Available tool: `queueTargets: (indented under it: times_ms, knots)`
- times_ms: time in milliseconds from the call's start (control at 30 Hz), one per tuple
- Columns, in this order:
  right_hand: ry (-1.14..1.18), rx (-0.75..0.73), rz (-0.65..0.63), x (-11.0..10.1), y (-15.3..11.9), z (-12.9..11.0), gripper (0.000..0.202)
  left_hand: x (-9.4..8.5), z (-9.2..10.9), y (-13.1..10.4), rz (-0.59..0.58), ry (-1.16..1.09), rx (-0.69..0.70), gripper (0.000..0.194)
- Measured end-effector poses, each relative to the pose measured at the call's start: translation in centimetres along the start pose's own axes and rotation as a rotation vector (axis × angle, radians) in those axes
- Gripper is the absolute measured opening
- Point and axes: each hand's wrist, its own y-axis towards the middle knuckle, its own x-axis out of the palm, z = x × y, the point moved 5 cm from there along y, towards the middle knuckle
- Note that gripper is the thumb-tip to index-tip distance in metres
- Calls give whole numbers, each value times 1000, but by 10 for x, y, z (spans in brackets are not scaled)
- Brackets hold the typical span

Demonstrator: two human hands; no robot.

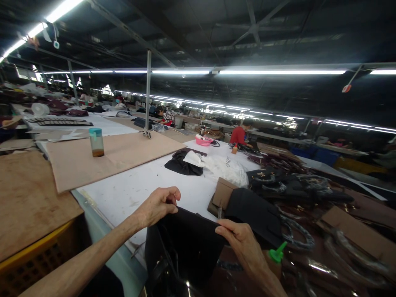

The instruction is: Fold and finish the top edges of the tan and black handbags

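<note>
My left hand (157,206) pinches the upper left edge of a black bag (185,243) held up in front of me. My right hand (241,243) grips the same top edge on the right side. The bag hangs open between both hands over the near edge of the white table (139,189). A brown glue bottle with a green nozzle (276,253) stands just right of my right hand.
A jar with a teal lid (97,142) stands on a cardboard sheet (117,154). Black cloth and a white plastic bag (227,169) lie mid-table. Piles of black bags with wrapped handles (291,185) fill the right. Other people work at far tables.
</note>
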Motion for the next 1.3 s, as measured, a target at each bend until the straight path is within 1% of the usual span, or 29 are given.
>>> queueTargets:
  times_ms: [67, 133, 233, 300, 367, 433, 500, 567, 600, 667, 733, 800, 867, 933, 967, 1033, 1100, 1133, 1200, 1267, 1300]
  knots:
    - [63, -67, 20, 3, -3, 4, 29, 0, 0, -1, 7, 11, 7, 17]
    - [84, -99, 71, 5, -7, 13, 31, -1, 0, -1, 8, 24, 13, 15]
    - [19, -114, 142, 7, -12, 25, 32, -1, 0, -1, 7, 41, 15, 15]
    - [-72, -142, 164, 4, -15, 22, 30, -2, 1, -2, 14, 36, 7, 14]
    - [-219, -150, 153, 0, -18, 11, 27, -2, 2, -2, 20, 33, 2, 14]
    - [-394, -113, 137, -3, -18, -7, 27, -1, 3, -3, 29, 58, 13, 13]
    - [-519, -100, 162, -2, -16, -32, 26, 0, 3, -2, 50, 109, 37, 12]
    - [-543, -171, 187, 8, -9, -62, 18, 1, 3, -1, 77, 163, 69, 11]
    - [-532, -215, 170, 16, -3, -76, 16, 1, 4, -1, 82, 185, 86, 12]
    - [-511, -255, 85, 35, 13, -98, 20, 0, 6, 0, 66, 212, 120, 15]
    - [-497, -238, -34, 49, 33, -110, 26, -2, 10, -4, 48, 225, 141, 23]
    - [-479, -225, -153, 57, 50, -114, 27, -5, 14, -13, 115, 289, 134, 38]
    - [-458, -246, -246, 59, 60, -115, 22, -5, 16, -29, 230, 392, 74, 66]
    - [-445, -287, -295, 58, 64, -116, 17, 2, 11, -49, 299, 424, -41, 92]
    - [-442, -298, -309, 56, 65, -116, 17, 7, 7, -60, 307, 392, -102, 98]
    - [-441, -304, -322, 49, 65, -116, 18, 15, -2, -77, 318, 311, -173, 99]
    - [-441, -291, -330, 37, 65, -115, 15, 12, -5, -84, 314, 313, -151, 97]
    - [-442, -283, -338, 29, 64, -113, 14, 6, -4, -83, 290, 364, -123, 96]
    - [-442, -253, -369, 14, 63, -108, 10, -10, 2, -72, 200, 541, -90, 90]
    - [-436, -199, -393, 1, 57, -97, 7, -27, 9, -54, 127, 782, -122, 76]
    - [-432, -169, -404, -3, 53, -90, 6, -33, 12, -46, 117, 893, -140, 64]
